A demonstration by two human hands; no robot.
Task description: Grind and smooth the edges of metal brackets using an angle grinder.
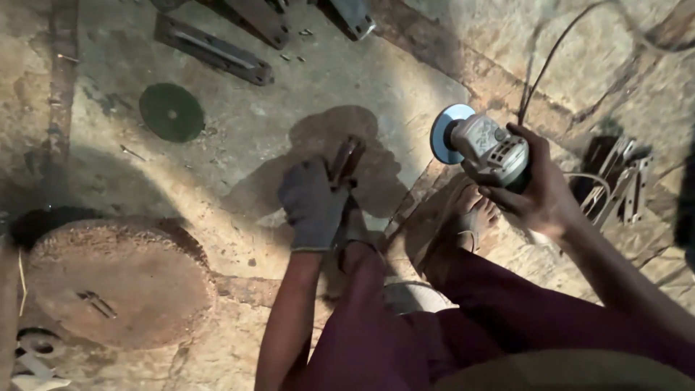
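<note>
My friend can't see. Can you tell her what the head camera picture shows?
A person crouches on a stone floor, the gloved left hand gripping a metal piece while the bare right hand holds an angle grinder off to the side, apart from it. A green disc and metal bars lie nearby.

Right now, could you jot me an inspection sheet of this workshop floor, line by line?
Surface: rough stone floor, dusty.
Job's things: angle grinder in the right hand; dark metal piece held upright by the gloved left hand.
Clutter: green cutting disc, metal bars, round wooden block, metal brackets.
Grippers: both hands closed on their things.
Cables: power cord trailing from the grinder.
Surroundings: sandalled foot beside the work.
</note>
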